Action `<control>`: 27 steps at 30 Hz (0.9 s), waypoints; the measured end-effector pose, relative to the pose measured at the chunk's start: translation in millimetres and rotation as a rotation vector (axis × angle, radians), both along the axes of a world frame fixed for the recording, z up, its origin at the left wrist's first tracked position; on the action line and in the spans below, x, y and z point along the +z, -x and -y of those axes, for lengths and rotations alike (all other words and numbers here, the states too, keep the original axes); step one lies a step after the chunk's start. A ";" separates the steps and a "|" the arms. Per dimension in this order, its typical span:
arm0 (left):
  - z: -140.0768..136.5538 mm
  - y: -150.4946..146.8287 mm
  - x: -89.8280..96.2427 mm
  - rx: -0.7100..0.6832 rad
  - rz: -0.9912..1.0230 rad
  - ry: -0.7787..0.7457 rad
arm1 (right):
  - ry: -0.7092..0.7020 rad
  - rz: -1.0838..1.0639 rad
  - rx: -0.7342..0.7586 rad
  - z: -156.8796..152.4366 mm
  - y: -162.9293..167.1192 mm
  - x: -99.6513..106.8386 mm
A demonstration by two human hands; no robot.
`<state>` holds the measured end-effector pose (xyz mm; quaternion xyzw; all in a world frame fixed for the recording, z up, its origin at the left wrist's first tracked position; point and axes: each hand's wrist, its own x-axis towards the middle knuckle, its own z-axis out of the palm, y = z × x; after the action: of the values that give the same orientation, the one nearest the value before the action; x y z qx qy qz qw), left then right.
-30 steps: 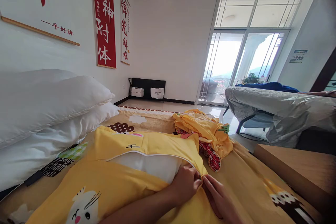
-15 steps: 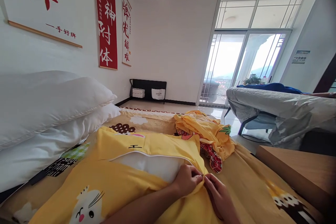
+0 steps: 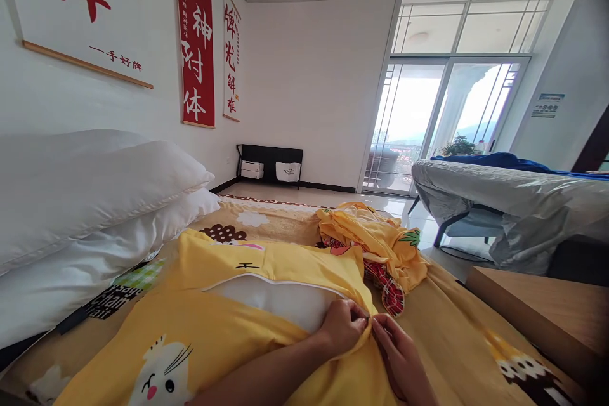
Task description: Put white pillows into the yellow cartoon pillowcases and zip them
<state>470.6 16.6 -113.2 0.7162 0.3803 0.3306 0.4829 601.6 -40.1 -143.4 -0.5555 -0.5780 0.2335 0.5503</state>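
A yellow pillowcase (image 3: 238,355) with a printed white rabbit lies before me, its zipper opening gaping along the far side. White pillow (image 3: 273,301) stuffing shows through that gap. My left hand (image 3: 343,327) reaches across the case and pinches the fabric edge at the right end of the opening. Right beside it, my right hand (image 3: 397,352) pinches the same corner, fingertips nearly touching the left ones. Whatever small part of the zipper sits between the fingers is hidden.
Two stacked white pillows (image 3: 95,203) lie at the left. Crumpled yellow cloth (image 3: 375,235) with red plaid rests beyond my hands on the brown patterned bedding (image 3: 457,330). A wooden box-like piece (image 3: 547,304) stands at right, before a plastic-covered table (image 3: 514,190).
Both hands keep their pinch at the right end of the opening, almost still. The whole view has shifted slightly.
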 end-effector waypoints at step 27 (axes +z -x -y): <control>26.9 1.4 60.6 -0.047 -0.725 -0.520 | -0.587 0.903 -0.170 -21.6 -43.4 -11.1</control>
<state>469.2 -10.2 -52.6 0.8918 0.4130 0.1316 0.1296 644.9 -18.5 -154.5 -0.4684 -0.7507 -0.2447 0.3965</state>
